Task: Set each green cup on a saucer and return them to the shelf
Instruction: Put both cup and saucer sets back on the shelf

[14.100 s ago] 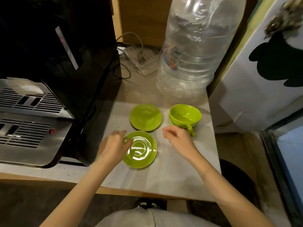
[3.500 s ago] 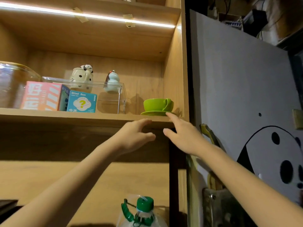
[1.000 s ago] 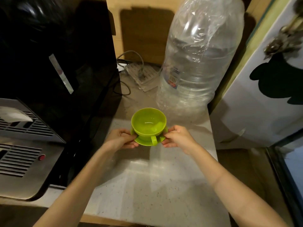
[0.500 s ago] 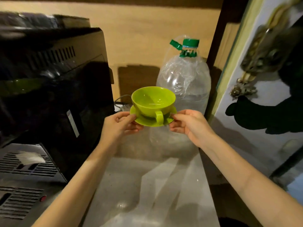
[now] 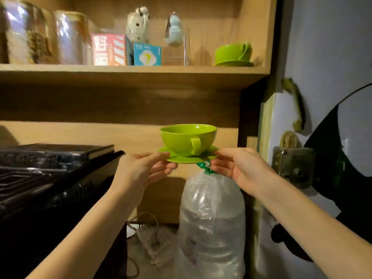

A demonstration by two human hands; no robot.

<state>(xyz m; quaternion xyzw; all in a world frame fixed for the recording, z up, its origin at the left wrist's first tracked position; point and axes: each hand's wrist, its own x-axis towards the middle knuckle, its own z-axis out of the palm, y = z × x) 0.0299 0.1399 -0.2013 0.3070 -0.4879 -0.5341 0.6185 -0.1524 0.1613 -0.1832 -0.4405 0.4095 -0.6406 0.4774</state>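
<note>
Wooden shelf (image 5: 128,74) overhead; one cup-and-saucer set (image 5: 233,55) at its right end, bare board left of it. Your left hand (image 5: 141,172) and right hand (image 5: 239,170) pinch opposite saucer (image 5: 187,158) rims, cup (image 5: 188,138) upright, below shelf.

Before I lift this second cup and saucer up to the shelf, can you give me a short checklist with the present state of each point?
1. Left hand grips the green plastic saucer: ok.
2. Right hand grips the opposite rim: ok.
3. Green plastic cup sits upright on it: ok.
4. First cup and saucer already on wooden shelf: ok.
5. Free shelf space left of that set: ok.
6. Clear water bottle's cap below the saucer, touching or not: cannot tell.
</note>
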